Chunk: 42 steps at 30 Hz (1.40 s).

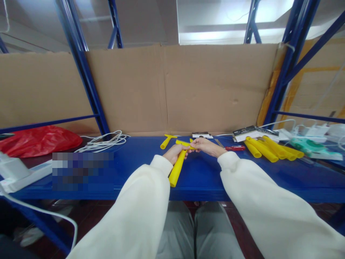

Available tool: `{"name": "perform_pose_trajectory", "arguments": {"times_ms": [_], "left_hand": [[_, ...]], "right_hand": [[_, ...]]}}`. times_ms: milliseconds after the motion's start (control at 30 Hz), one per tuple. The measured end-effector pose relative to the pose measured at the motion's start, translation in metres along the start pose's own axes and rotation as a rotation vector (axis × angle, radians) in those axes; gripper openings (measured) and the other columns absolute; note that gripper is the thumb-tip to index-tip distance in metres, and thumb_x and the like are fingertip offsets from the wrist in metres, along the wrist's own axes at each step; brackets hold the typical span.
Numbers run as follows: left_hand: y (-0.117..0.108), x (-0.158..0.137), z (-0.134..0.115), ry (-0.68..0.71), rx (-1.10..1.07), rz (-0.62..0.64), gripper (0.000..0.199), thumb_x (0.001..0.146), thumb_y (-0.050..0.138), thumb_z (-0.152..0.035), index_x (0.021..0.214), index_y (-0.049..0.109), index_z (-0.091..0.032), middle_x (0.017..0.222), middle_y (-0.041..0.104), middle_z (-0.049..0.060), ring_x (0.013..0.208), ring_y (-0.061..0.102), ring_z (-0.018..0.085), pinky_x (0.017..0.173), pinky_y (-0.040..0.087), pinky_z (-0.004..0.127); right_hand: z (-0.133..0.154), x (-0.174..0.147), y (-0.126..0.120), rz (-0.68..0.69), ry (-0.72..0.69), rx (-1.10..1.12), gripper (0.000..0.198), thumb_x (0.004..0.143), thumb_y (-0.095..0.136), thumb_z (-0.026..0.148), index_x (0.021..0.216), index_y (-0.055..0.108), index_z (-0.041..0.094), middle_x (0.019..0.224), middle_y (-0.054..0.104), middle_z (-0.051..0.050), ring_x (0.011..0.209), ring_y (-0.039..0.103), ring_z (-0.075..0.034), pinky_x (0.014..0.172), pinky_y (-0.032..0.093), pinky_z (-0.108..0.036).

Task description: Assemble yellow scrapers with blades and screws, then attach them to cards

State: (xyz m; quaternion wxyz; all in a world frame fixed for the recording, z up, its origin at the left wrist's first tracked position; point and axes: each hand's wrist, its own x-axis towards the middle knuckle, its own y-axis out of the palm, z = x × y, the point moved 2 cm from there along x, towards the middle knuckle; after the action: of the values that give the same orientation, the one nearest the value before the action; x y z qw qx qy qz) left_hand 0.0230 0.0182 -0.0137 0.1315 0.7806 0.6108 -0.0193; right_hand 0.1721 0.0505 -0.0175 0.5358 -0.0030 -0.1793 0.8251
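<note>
A yellow T-shaped plastic tool (176,174) is held over the blue table, its round hollow-looking handle pointing down toward me. My left hand (174,154) is closed around it near the crossbar. At the right end of the crossbar, the fingers of my right hand (206,145) are pinched together; whether a small part sits between them is hidden. Behind my hands lies a second yellow T-shaped tool (167,141). A red-handled tool (234,148) with a flat metal end rests just right of my right hand.
Several yellow handles (265,151) lie at the right by black-and-white packets (244,133). Farther right is a green-and-white item (314,145). White cable (107,142), a red plastic bag (40,140) and a power strip (29,176) occupy the left. Cardboard (202,90) walls the back.
</note>
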Motion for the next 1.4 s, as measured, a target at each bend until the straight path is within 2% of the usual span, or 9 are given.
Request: {"name": "perform_pose_trajectory", "arguments": {"times_ms": [300,500,700,1000,1233,1400], "left_hand": [[0.0011,-0.0029,-0.0008,-0.021,0.000,0.008,0.019,0.083,0.050,-0.003,0.092,0.066,-0.009,0.051,0.057,0.001,0.038,0.044,0.007,0.039,0.034,0.017],[0.0004,-0.0030,-0.0011,0.008,0.004,-0.034,0.012,0.082,0.053,-0.002,0.079,0.063,-0.009,0.050,0.054,-0.001,0.036,0.043,0.006,0.038,0.032,0.017],[0.0012,-0.0042,-0.0017,0.016,0.010,-0.033,0.016,0.081,0.057,-0.003,0.067,0.057,-0.011,0.051,0.053,-0.001,0.036,0.041,0.005,0.038,0.032,0.017],[-0.0007,-0.0013,-0.0021,0.022,0.015,-0.018,0.014,0.079,0.064,-0.007,0.067,0.057,-0.011,0.050,0.053,-0.001,0.036,0.042,0.005,0.036,0.031,0.016],[-0.0005,-0.0027,-0.0027,0.015,0.011,-0.009,0.016,0.083,0.056,-0.004,0.068,0.058,-0.011,0.050,0.053,-0.001,0.037,0.042,0.004,0.037,0.031,0.016],[-0.0014,-0.0013,-0.0023,0.041,0.015,-0.005,0.014,0.079,0.062,-0.006,0.068,0.057,-0.011,0.050,0.052,-0.001,0.037,0.042,0.004,0.038,0.030,0.016]], "right_hand": [[0.0013,0.0003,0.0003,0.005,0.009,-0.013,0.030,0.065,0.078,0.041,0.068,0.060,0.017,0.064,0.065,-0.001,0.057,0.052,-0.010,0.052,0.037,-0.022],[0.0053,-0.0019,0.0022,0.000,-0.008,-0.020,0.030,0.067,0.076,0.041,0.069,0.057,0.017,0.063,0.064,0.001,0.056,0.051,-0.009,0.055,0.039,-0.023],[0.0085,-0.0040,0.0001,0.015,-0.027,0.000,0.032,0.063,0.079,0.041,0.072,0.059,0.017,0.065,0.065,0.001,0.058,0.053,-0.010,0.056,0.040,-0.023],[0.0080,-0.0019,0.0016,-0.028,-0.051,-0.001,0.033,0.061,0.082,0.040,0.069,0.059,0.017,0.063,0.065,0.000,0.057,0.053,-0.010,0.055,0.040,-0.023],[0.0096,-0.0019,0.0015,-0.037,-0.029,0.004,0.036,0.057,0.083,0.039,0.069,0.058,0.017,0.061,0.063,0.001,0.054,0.050,-0.008,0.052,0.038,-0.023],[0.0046,0.0007,0.0015,-0.035,-0.038,-0.042,0.036,0.063,0.079,0.045,0.071,0.057,0.018,0.065,0.062,0.000,0.057,0.051,-0.010,0.055,0.041,-0.024]]}}
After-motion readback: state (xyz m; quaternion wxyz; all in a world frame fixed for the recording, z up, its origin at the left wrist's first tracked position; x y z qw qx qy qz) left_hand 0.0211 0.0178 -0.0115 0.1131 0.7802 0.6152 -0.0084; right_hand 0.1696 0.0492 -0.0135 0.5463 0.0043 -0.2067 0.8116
